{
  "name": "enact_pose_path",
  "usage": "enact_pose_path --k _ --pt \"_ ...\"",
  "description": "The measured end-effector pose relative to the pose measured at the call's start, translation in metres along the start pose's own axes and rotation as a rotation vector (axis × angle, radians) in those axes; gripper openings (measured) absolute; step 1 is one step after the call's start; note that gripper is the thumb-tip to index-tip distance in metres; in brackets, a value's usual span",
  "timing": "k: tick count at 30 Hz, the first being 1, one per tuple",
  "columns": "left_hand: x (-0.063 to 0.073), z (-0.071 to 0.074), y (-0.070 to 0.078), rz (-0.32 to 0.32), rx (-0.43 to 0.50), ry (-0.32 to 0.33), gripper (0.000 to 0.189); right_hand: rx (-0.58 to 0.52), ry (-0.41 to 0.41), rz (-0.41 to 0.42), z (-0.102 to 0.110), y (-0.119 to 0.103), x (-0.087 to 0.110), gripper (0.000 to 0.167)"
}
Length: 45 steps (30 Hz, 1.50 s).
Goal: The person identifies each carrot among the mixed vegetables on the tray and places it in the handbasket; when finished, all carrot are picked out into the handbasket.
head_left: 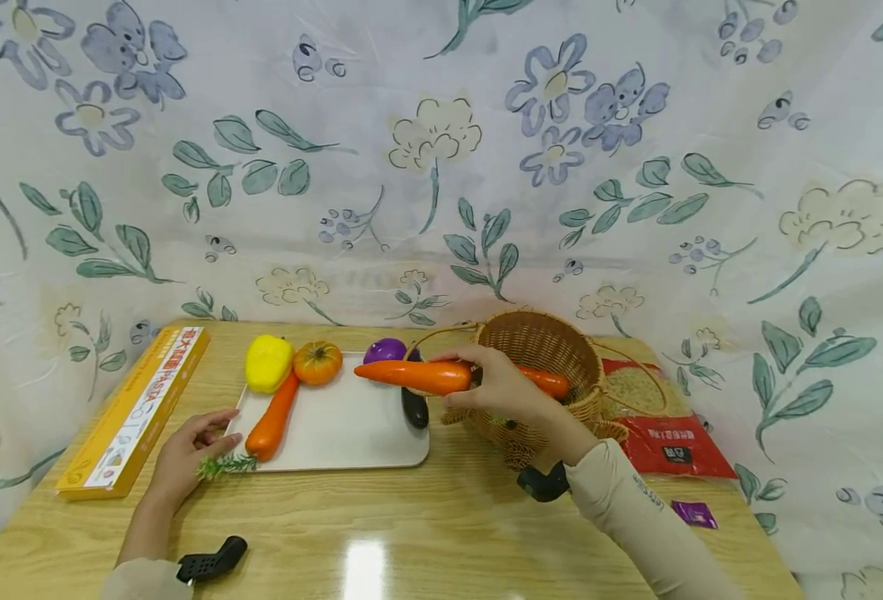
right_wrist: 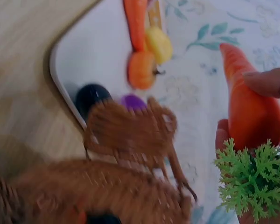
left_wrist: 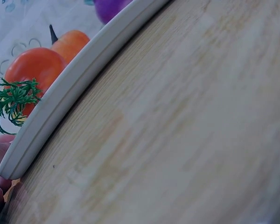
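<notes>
One orange carrot (head_left: 411,377) is held up in the right hand (head_left: 505,390), and we see thumb and fingers gripping its thick end — above the right part of the white tray (head_left: 344,429), beside the wicker basket (head_left: 535,329). At the tray's left edge, we see the left hand (head_left: 187,454) pinching the rim — near a second carrot (head_left: 272,423) lying on the tray.

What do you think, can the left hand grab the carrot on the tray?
Probably yes: the left hand is right beside that carrot, and nothing seems to block it. It may need to let go of the tray first.
</notes>
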<state>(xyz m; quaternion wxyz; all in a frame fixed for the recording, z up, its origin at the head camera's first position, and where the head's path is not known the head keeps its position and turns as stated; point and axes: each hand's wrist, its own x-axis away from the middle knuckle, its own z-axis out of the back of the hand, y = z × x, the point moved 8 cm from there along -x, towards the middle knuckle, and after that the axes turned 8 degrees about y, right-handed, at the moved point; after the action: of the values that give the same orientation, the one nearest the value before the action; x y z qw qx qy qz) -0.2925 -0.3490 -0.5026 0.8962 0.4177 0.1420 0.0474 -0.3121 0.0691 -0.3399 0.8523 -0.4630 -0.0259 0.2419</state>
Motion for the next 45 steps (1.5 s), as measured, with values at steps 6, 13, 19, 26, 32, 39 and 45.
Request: enact_pose_path --k 6,13,19,26,32,39,45 --pt "0.002 0.0 0.0 -0.002 -0.024 -0.005 0.05 0.048 -0.05 0.009 0.026 0.002 -0.002 0.05" --pt "0.0 0.0 0.001 -0.008 -0.009 0.004 0.05 0.089 -0.085 -0.038 0.057 0.017 -0.006 0.048" --pt "0.0 0.0 0.001 0.005 0.009 0.004 0.051 0.056 -0.099 -0.059 0.076 0.025 -0.011 0.049" --pt "0.001 -0.001 0.001 0.0 -0.003 -0.002 0.051 0.086 -0.105 -0.052 0.099 0.035 -0.019 0.048" --pt "0.001 -0.001 0.002 -0.003 -0.028 0.0 0.051 0.154 -0.084 -0.111 0.121 0.044 -0.02 0.047" --pt "0.0 -0.002 0.0 0.004 -0.034 -0.007 0.051 0.206 -0.095 -0.15 0.139 0.058 -0.021 0.047" --pt "0.001 -0.003 -0.001 0.007 -0.037 -0.003 0.051 0.237 -0.132 -0.211 0.146 0.073 -0.023 0.048"
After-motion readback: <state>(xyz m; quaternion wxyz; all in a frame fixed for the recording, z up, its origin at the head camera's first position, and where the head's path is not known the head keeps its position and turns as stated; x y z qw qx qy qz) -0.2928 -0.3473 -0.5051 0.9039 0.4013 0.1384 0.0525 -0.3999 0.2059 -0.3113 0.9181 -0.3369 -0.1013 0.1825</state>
